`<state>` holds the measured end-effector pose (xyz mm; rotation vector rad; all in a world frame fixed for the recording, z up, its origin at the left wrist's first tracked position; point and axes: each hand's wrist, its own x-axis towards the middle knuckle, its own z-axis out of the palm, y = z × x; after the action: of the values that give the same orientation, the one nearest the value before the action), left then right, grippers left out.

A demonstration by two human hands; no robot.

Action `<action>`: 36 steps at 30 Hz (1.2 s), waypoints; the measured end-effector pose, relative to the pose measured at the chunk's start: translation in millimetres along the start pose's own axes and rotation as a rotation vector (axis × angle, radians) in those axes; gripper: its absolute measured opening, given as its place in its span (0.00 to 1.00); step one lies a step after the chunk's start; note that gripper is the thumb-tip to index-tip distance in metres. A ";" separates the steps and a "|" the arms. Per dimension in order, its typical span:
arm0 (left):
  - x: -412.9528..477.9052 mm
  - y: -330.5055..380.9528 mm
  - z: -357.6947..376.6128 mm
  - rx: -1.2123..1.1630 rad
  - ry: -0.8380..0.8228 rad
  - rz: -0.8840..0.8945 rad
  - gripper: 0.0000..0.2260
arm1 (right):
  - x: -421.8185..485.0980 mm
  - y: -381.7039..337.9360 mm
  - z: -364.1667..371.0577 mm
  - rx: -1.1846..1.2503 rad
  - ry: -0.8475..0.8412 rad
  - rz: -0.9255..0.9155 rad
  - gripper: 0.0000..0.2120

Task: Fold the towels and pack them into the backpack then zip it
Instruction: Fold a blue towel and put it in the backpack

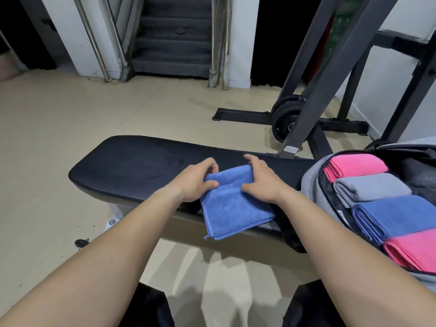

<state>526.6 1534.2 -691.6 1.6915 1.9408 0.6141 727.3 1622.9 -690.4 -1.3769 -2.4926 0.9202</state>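
Note:
A folded blue towel point(232, 206) lies on the black padded bench point(132, 168), its near end hanging over the bench's front edge. My left hand point(197, 180) pinches the towel's far left corner. My right hand point(260, 180) grips its far right edge, thumb on top of the cloth. On the bench's right end lies the grey backpack point(313, 182), unzipped and open. Inside it, folded towels sit in a row: pink point(356, 166), grey point(372, 187), blue point(396, 215) and pink point(415, 251).
A dark metal rack point(330, 67) with black weight plates point(285, 116) at its foot stands behind the bench on the right. Beige floor spreads to the left. Stairs point(174, 43) with steel rails rise at the back. My dark-clothed knees show at the bottom.

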 end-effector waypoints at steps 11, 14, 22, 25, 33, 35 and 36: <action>20.3 -6.4 -2.4 0.030 0.039 -0.351 0.22 | 32.3 20.3 -14.0 -0.022 -0.027 0.045 0.17; 24.3 -9.0 -2.5 -0.042 0.026 -0.390 0.18 | 34.6 21.1 -17.0 0.036 -0.012 0.050 0.18; 29.6 7.0 -0.3 -0.088 0.298 -0.355 0.13 | 33.2 24.5 -22.3 0.234 0.047 0.017 0.12; 28.3 6.7 -0.7 -0.180 0.308 -0.343 0.11 | 29.7 25.0 -23.2 0.250 0.053 0.007 0.11; 13.6 7.5 -5.2 -0.304 0.187 -0.302 0.08 | 17.4 31.1 -23.4 0.269 0.007 -0.030 0.08; 5.9 8.5 -7.6 -0.319 0.139 -0.264 0.08 | 11.8 33.8 -23.6 0.229 -0.007 -0.060 0.08; 1.9 8.1 -8.7 -0.317 0.113 -0.239 0.08 | 7.8 34.6 -24.3 0.195 -0.014 -0.070 0.08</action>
<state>527.2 1537.0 -680.0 1.2351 1.9615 0.8862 757.5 1653.5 -692.1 -1.2187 -2.3705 1.1264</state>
